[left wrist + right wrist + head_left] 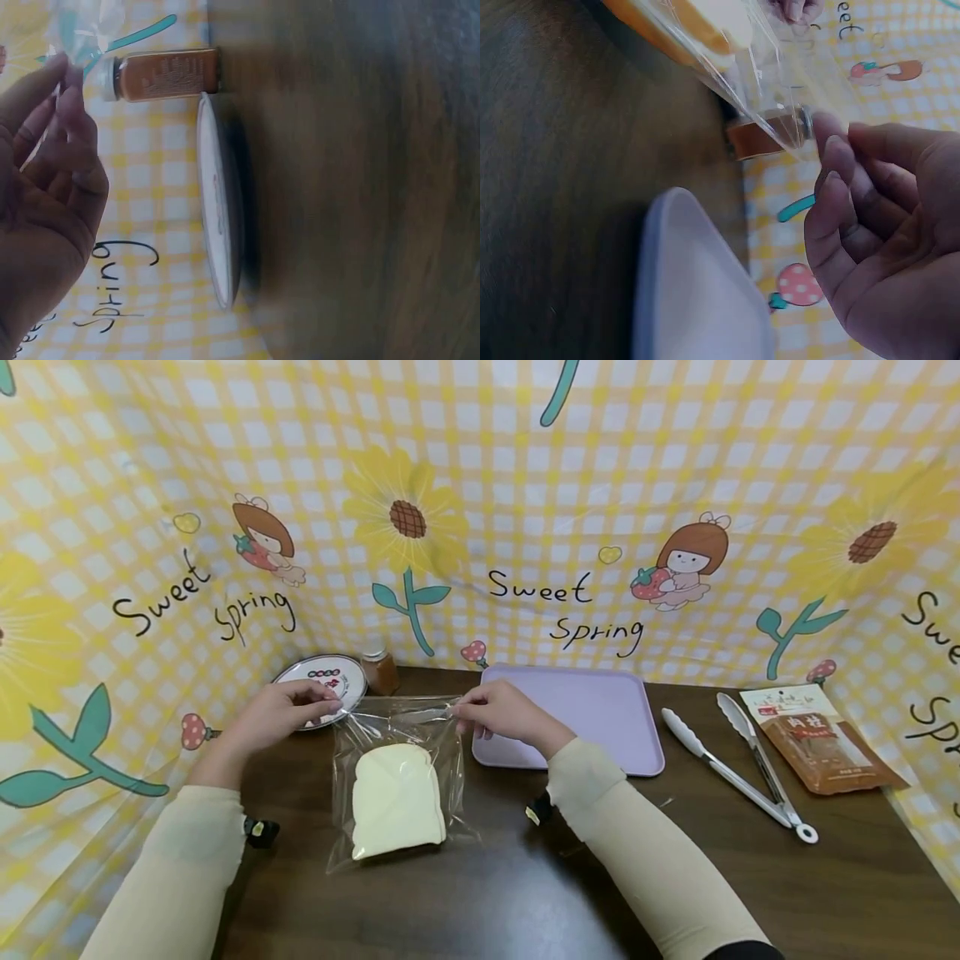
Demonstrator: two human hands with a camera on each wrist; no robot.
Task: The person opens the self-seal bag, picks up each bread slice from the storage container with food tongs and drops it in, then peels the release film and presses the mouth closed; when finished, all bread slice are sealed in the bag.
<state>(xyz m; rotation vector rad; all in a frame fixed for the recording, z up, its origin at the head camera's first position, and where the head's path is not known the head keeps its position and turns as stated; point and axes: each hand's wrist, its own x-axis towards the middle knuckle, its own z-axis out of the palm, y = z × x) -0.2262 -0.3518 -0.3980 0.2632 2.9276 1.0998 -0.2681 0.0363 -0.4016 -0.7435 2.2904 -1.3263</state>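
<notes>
A clear plastic bag [453, 760] with bread slices [397, 802] inside hangs between my two hands in the head view. My left hand [288, 708] pinches the bag's upper left corner between thumb and fingers. At the upper right corner, my right hand [510, 714] pinches the film the same way. The right wrist view shows the bread's brown crust [656, 34] through the film, with the right fingertips [840, 146] at the bag's edge. In the left wrist view the left hand [56, 165] holds the shiny film at the top left.
Behind the left hand lie a round white plate [352, 672] and a small spice jar [380, 670]. A lilac tray [600, 718] is behind the right hand. Farther right are metal tongs [738, 777], spread apart, and a brown packet [817, 743]. Patterned cloth [510, 527] encloses the table's back and sides.
</notes>
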